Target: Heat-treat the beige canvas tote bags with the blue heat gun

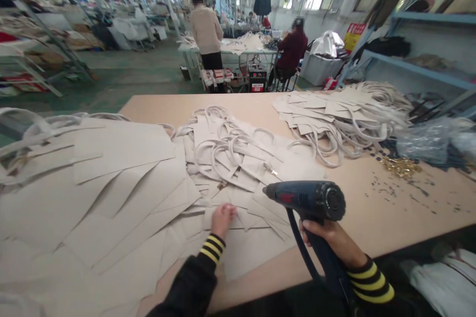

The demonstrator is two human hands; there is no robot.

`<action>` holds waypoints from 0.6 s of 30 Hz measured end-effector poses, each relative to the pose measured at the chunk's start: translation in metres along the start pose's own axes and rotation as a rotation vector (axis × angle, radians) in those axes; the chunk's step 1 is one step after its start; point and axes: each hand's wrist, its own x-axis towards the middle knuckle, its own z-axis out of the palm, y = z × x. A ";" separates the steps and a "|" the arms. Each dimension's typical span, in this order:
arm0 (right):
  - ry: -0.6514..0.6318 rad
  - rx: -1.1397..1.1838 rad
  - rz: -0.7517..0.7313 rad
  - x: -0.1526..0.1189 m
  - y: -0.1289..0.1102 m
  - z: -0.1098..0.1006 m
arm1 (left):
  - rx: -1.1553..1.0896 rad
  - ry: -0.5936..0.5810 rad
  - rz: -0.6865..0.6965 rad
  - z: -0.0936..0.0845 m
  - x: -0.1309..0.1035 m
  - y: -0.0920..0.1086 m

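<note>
My right hand (330, 238) is wrapped round the handle of a dark blue heat gun (303, 197). Its nozzle points left over the cream fabric pieces, and a thick dark cord hangs below it. My left hand (223, 219) is closed, fingers curled, low over a flat cream fabric piece (256, 245); whatever it pinches, if anything, is hidden. Just beyond it lies a loose heap of cream straps (226, 151) and panels, with a small gold clasp (273, 172) among them. At the left, large cream panels (122, 153) overlap in a wide fanned stack.
The tan table (159, 104) carries another pile of strapped cream pieces (334, 114) at the back right. Small gold hardware (400, 167), dark bits and a clear plastic bag (424, 141) lie at the right. Two people work at a farther table; a blue shelf (420, 72) stands at the right.
</note>
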 end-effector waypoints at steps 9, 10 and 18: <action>-0.068 -0.026 -0.035 0.012 -0.001 0.002 | -0.152 -0.033 -0.260 0.144 -0.055 -0.047; -0.018 0.013 -0.059 0.015 0.000 -0.004 | -0.107 -0.022 -0.250 0.151 -0.050 -0.043; 0.191 0.273 -0.199 0.057 -0.019 -0.054 | 0.121 0.160 -0.056 0.158 0.002 -0.023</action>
